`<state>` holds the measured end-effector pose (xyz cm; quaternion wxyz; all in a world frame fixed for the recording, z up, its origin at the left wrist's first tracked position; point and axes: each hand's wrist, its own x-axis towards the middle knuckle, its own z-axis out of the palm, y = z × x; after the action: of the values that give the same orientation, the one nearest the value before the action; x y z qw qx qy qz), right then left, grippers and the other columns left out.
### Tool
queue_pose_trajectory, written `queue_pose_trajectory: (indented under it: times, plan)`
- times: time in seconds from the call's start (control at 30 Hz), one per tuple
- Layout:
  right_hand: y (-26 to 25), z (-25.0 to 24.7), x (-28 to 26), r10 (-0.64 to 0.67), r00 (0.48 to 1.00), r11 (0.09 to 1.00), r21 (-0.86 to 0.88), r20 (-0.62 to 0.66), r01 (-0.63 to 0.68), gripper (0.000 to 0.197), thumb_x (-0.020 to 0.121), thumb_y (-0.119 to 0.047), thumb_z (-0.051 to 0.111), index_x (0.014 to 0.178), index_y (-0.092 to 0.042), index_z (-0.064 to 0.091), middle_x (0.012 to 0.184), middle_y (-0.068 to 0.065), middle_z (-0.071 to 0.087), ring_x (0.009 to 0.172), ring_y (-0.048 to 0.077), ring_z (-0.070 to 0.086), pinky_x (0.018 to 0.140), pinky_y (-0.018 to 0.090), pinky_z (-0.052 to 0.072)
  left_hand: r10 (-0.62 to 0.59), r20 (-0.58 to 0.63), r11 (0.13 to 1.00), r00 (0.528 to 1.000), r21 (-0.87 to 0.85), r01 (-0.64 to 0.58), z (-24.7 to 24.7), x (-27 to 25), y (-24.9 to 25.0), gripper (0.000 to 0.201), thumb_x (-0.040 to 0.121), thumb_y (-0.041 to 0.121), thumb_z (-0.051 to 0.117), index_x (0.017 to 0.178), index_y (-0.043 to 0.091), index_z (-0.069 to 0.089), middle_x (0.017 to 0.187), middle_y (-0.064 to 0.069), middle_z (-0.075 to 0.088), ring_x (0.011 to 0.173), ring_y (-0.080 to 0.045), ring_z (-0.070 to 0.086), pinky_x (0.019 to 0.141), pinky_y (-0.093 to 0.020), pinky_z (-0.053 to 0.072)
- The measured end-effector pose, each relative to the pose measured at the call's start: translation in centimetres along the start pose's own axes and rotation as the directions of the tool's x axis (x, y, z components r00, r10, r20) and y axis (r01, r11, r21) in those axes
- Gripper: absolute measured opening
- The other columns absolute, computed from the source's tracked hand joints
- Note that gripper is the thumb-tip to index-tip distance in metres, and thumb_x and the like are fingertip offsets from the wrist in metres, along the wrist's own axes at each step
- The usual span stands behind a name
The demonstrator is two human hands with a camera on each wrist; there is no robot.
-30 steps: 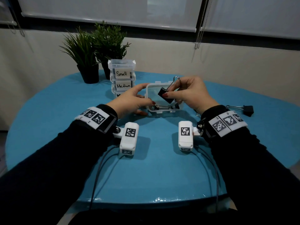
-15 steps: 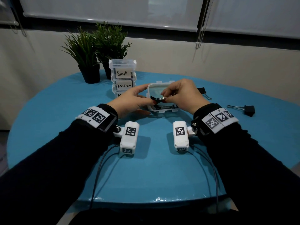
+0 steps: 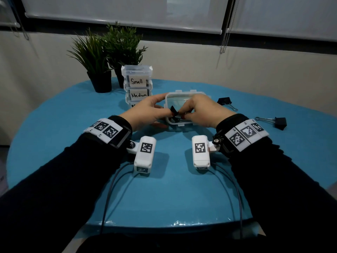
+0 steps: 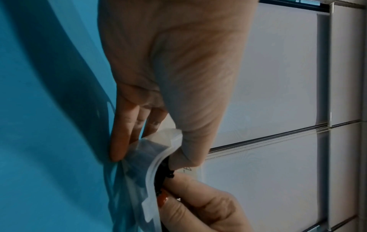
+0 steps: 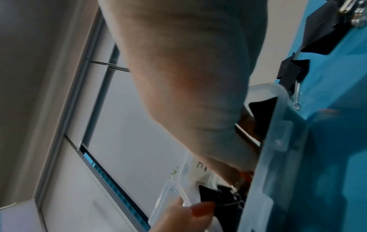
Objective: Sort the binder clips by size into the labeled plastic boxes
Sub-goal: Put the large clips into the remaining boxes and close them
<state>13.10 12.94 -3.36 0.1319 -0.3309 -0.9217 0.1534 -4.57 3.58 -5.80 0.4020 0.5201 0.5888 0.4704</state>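
A clear plastic box lies open mid-table, its lid raised behind it. My left hand grips the box's left wall, fingers outside and thumb over the rim, its tip at a clip. My right hand pinches a black binder clip by its wire handles, low over the box's left end. In the right wrist view this clip sits at the rim, and another black clip lies inside. Two more black clips lie loose on the table to the right.
Closed boxes labelled Small and Medium are stacked behind my left hand, with a third box under them. Two potted plants stand at the back left. The round blue table ends close to my body.
My right hand has brought the clip down from above the box and leftwards to the rim. My left hand has stayed on the box, its thumb now at the clip.
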Motion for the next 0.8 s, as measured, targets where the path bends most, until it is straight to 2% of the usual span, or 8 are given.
queue_pose_trajectory:
  times: [0.13,0.23,0.3,0.47,0.57,0.63,0.73,0.8]
  plan:
    - [-0.3,-0.1,-0.3,0.019,0.996,1.0,-0.02,0.084,-0.018,0.026,0.096,-0.018,0.06,0.11,-0.032,0.077,0.102,-0.012,0.071,0.091,0.012,0.061,0.073,0.019,0.045,0.02,-0.009,0.999,1.0,0.038,-0.02,0.2,0.2,0.1,0.067,0.088,0.011,0.074,0.146,0.033,0.048,0.113,-0.015,0.072,0.096,-0.023,0.073,0.083,-0.042,0.062]
    - [-0.5,-0.4,-0.6,0.044,0.995,0.999,-0.032,0.091,-0.041,0.022,0.097,-0.019,0.06,0.107,-0.028,0.078,0.096,-0.007,0.07,0.076,0.006,0.056,0.059,0.015,0.038,0.038,-0.019,0.997,0.999,0.063,-0.036,0.7,0.6,0.1,0.071,0.084,0.009,0.078,0.145,0.031,0.047,0.097,-0.009,0.07,0.085,-0.02,0.069,0.065,-0.032,0.059]
    - [-0.3,-0.2,-0.7,0.056,0.995,0.998,-0.023,0.084,-0.055,0.023,0.097,-0.017,0.059,0.107,-0.027,0.078,0.096,-0.007,0.071,0.075,0.005,0.057,0.058,0.016,0.039,0.037,-0.025,0.997,0.999,0.063,-0.036,1.0,1.0,0.3,0.073,0.082,0.007,0.079,0.143,0.032,0.048,0.095,-0.006,0.069,0.085,-0.021,0.068,0.064,-0.031,0.056]
    - [0.9,-0.5,-1.3,0.072,0.997,0.993,0.098,0.004,-0.072,0.022,0.09,-0.018,0.07,0.109,-0.029,0.077,0.089,-0.013,0.069,0.078,0.004,0.06,0.064,0.014,0.043,-0.003,-0.028,1.0,1.0,-0.019,0.002,1.8,1.7,1.0,0.072,0.079,0.002,0.081,0.139,0.029,0.054,0.104,-0.014,0.072,0.083,-0.023,0.073,0.061,-0.031,0.058]
    - [2.1,-1.3,-1.6,0.121,0.984,0.96,0.269,-0.132,-0.082,0.029,0.083,-0.009,0.078,0.108,-0.023,0.077,0.092,-0.003,0.073,0.082,0.007,0.067,0.076,0.021,0.055,-0.024,-0.076,0.995,0.997,-0.099,0.016,2.8,2.5,1.5,0.074,0.074,0.002,0.085,0.138,0.026,0.056,0.106,-0.017,0.074,0.084,-0.026,0.075,0.062,-0.034,0.06]
    - [3.3,-2.0,-1.8,0.178,0.949,0.897,0.44,-0.261,-0.047,0.026,0.081,-0.002,0.077,0.101,-0.019,0.077,0.088,0.002,0.073,0.08,0.009,0.069,0.08,0.025,0.057,-0.036,-0.112,0.986,0.993,-0.168,0.017,3.9,3.2,2.0,0.074,0.073,0.001,0.085,0.138,0.024,0.056,0.107,-0.016,0.074,0.087,-0.028,0.076,0.063,-0.034,0.061]
    - [5.6,-3.2,-2.5,0.279,0.838,0.835,0.55,-0.469,0.03,0.018,0.083,-0.004,0.076,0.089,-0.021,0.077,0.081,-0.003,0.073,0.077,0.007,0.068,0.08,0.022,0.056,-0.037,-0.121,0.978,0.992,-0.21,0.011,6.1,4.3,2.6,0.073,0.072,0.001,0.086,0.136,0.024,0.058,0.108,-0.016,0.074,0.09,-0.029,0.075,0.065,-0.037,0.063]
    - [7.6,-3.8,-3.4,0.36,0.766,0.789,0.612,-0.533,0.056,0.019,0.085,-0.003,0.073,0.084,-0.022,0.076,0.081,-0.002,0.075,0.078,0.009,0.07,0.08,0.024,0.058,-0.041,-0.109,0.975,0.993,-0.22,0.016,7.6,4.9,2.8,0.073,0.072,0.0,0.086,0.134,0.025,0.059,0.109,-0.017,0.074,0.09,-0.029,0.075,0.067,-0.039,0.063]
